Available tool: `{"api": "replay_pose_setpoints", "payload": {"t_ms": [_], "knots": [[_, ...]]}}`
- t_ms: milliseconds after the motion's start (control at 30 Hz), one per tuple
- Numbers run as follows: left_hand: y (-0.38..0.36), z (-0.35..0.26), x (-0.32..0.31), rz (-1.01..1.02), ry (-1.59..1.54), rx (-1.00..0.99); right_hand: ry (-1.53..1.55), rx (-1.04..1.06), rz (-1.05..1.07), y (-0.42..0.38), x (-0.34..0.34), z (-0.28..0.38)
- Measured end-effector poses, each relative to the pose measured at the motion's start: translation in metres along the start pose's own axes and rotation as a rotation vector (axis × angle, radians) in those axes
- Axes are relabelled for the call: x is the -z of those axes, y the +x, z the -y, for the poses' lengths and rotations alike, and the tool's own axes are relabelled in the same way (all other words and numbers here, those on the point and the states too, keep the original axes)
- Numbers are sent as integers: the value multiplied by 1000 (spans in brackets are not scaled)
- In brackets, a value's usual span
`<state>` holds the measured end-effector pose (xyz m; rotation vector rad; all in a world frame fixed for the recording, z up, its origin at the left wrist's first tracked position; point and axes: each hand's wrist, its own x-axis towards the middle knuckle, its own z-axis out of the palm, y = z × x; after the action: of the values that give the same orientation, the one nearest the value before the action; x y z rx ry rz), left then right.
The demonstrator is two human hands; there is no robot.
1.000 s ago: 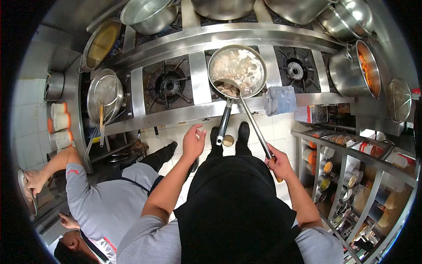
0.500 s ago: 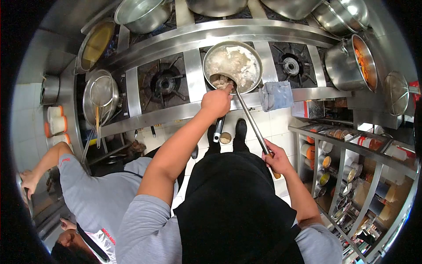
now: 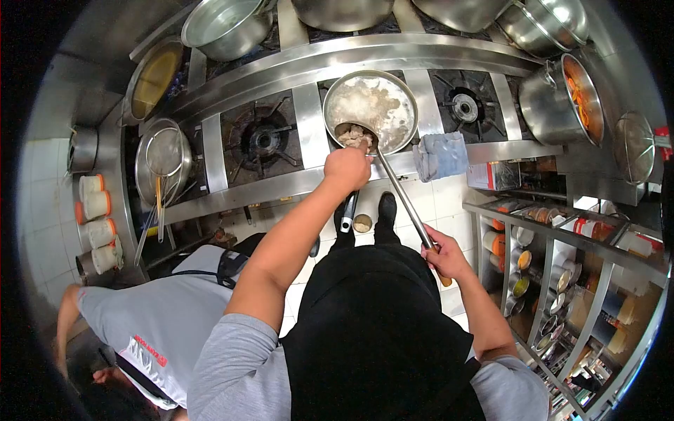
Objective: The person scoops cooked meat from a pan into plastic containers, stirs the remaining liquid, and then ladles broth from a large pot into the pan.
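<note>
My right hand [image 3: 448,257] is wrapped round the wooden end of a long-handled metal ladle [image 3: 404,189]. The ladle's bowl rests at the near rim of a round frying pan [image 3: 413,116] and holds pale pieces of meat [image 3: 354,137]. Cloudy liquid with white foam [image 3: 372,98] fills the pan. My left hand [image 3: 348,168] is at the ladle's bowl, its fingers curled and reaching to the meat; what they grip is hidden. Below that hand, the pan's black handle [image 3: 349,210] points toward me.
A folded blue-grey cloth [image 3: 441,154] hangs on the stove edge. Bare burners [image 3: 263,139] flank the pan. A strainer over a bowl [image 3: 163,151] stands left, and a tall pot [image 3: 554,105] with orange contents right. A co-worker [image 3: 147,309] bends close at my left.
The co-worker at my left has bent lower, and their arm has moved down. My hands and the ladle stay almost in place; the foam in the pan has shifted.
</note>
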<state>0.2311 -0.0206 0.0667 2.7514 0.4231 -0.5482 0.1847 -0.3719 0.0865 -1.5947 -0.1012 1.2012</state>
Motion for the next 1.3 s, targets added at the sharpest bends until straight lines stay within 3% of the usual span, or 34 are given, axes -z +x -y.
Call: {"api": "replay_pose_setpoints", "payload": {"t_ms": [100,267,300,367,467,533,633,700,800,833,900,1000,1033,1067,1100,1133,1200,1233,1300], "knots": [[-25,-4,9,-89,-112,-5,8,12,4,1,3,4],[-90,23,-30,-473,-441,52,92,-23,58,2,5,13],[-103,30,-34,-469,-442,51,94,-27,57,4,5,12],[-125,45,-40,-280,-502,266,256,-22,94,9,6,10],[-146,66,-50,-156,-567,409,419,-46,137,12,11,17],[-150,83,-63,-211,-559,446,546,-87,147,15,12,22],[-149,116,-73,-269,-556,534,445,-33,108,21,13,23],[-139,158,-106,-604,-340,499,369,2,89,25,12,23],[-145,165,-75,-604,-441,551,-38,41,-133,28,10,37],[-148,158,-65,-605,-451,551,-48,41,-137,30,9,40],[-150,136,-41,-669,-434,415,-218,130,-279,34,4,46],[-139,70,-24,-622,-747,56,-301,238,-352,44,8,44],[-133,42,-22,-476,-750,-42,-364,304,-390,48,10,45],[-118,16,-40,-489,-718,-272,-351,313,-404,43,8,57],[-111,-15,-37,-349,-685,-346,-357,317,-406,39,9,67],[-93,-44,-47,-320,-576,-448,-364,326,-424,34,9,75],[-45,-94,-58,-16,-344,-468,-376,296,-442,18,9,96],[-21,-113,-80,-19,-346,-469,-379,297,-443,8,9,106],[31,-137,-150,-269,20,-518,-282,224,-462,-11,11,118]]}}
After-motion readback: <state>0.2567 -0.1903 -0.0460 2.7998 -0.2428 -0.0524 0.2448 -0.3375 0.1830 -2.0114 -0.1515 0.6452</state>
